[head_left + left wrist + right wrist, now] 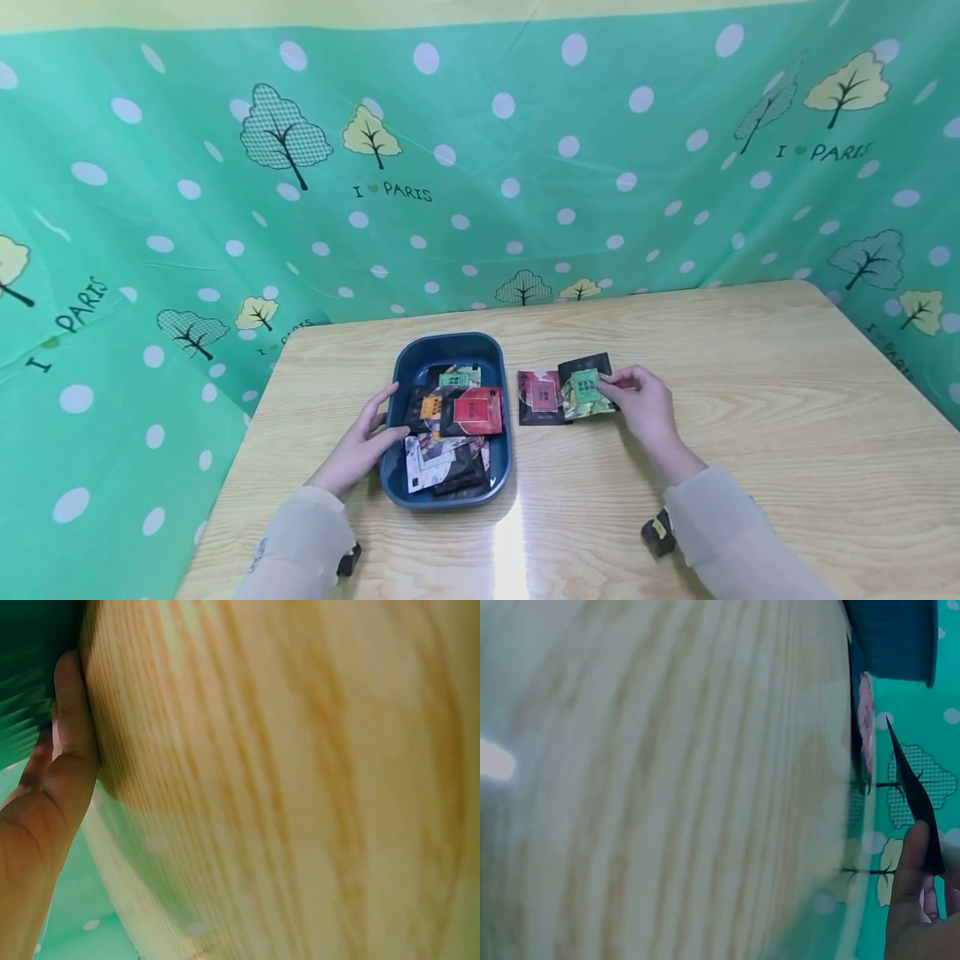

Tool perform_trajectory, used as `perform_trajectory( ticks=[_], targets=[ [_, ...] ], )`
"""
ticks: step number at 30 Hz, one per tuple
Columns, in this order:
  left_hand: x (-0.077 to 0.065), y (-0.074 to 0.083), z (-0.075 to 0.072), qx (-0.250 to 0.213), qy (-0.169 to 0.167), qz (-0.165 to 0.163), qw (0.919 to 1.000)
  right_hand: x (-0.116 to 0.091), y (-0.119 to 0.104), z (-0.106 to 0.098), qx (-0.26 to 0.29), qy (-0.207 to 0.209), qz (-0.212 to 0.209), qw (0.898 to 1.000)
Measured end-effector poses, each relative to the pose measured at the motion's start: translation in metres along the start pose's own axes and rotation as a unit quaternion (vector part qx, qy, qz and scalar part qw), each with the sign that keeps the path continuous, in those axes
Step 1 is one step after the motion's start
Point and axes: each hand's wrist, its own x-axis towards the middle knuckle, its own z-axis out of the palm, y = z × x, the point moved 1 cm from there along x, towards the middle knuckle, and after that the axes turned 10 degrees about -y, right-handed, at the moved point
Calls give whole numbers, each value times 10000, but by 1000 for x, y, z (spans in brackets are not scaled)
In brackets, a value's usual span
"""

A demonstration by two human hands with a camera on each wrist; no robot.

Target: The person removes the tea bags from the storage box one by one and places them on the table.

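In the head view my right hand (647,408) pinches a black sachet with a green label (585,387) by its right edge. The right wrist view shows this sachet (911,780) edge-on, tilted above the table between thumb and fingers. Its left side overlaps a black-and-pink sachet (542,398) lying flat on the table. My left hand (360,450) rests on the left side of a dark blue plastic bin (504,467), thumb and fingertip at the rim. Along the bin's outer wall, the left wrist view shows fairly straight fingers (73,712).
Inside the bin lie several sachets, among them a red one (472,411), an orange-labelled one (431,407), a green-labelled one (454,377) and a white one (429,463). A wooden table (787,400) carries everything. Green patterned cloth (465,167) hangs behind it.
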Motion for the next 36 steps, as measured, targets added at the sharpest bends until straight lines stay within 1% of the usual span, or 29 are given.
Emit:
perform_trajectory(
  ticks=[10, 17, 20, 25, 36],
  targets=[
    [0, 0, 0, -50, -4, 31, 10000, 8, 9, 1, -284, -143, 218, 9993],
    [1, 0, 0, -76, -9, -6, 10000, 13, 12, 2, -551, -160, 105, 9983],
    [3, -1, 0, -115, 41, -51, 9999, 16, 13, 2, -706, -210, 106, 9972],
    [3, -2, 0, -152, 49, -37, 9999, 19, 12, 2, -990, -313, 166, 9945],
    [3, -2, 1, -156, 77, -58, 9998, 19, 9, 5, -1420, -476, 186, 9885]
  ],
)
